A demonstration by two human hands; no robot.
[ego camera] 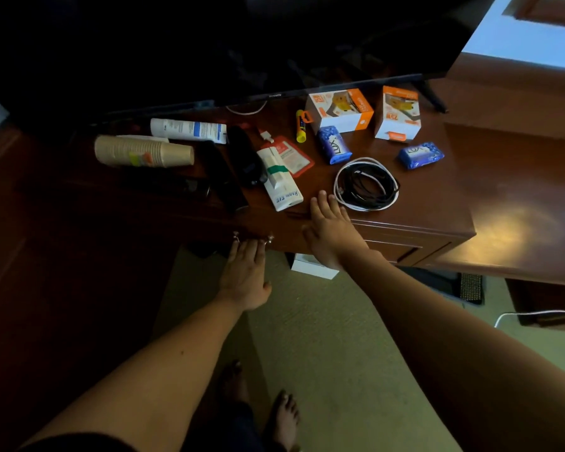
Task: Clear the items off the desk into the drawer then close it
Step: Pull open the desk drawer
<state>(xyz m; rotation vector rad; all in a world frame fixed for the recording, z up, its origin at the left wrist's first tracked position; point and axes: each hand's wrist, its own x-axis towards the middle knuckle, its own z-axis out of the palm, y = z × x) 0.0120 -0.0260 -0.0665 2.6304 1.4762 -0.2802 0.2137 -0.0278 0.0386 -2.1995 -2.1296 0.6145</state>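
drawer not yet open, items all on worktop

step in hand: opening the drawer (268, 234), judged from hand placement. left hand (243, 275) at the drawer front, fingers reaching up to the metal pull handle (252, 238); cannot tell if curled round it or just touching. right hand (331, 231) laid flat on the worktop (437, 197) edge, fingers straight, holding nothing, tips just beside the coiled cable (366, 184).

drawer looks closed, flush under the worktop edge. nothing cleared yet, by the look of it. still out: stack of paper cups (141, 151) lying on its side, white tube (188, 130), dark remote (246, 156), white keycard sleeve (279, 179) on a red packet (296, 154), glue stick (301, 126), two orange-white boxes (340, 109) (398, 112), two blue lux soap bars (334, 145) (420, 154). more dark items left of the remote, too dim to name. tv screen (209, 44) above the back of the worktop.

next move calls for: firm hold on the pull handle, straight pull toward the body, right hand off the edge. then nearest items first, cable and keycard sleeve. cups likely to roll or unstack if nudged.
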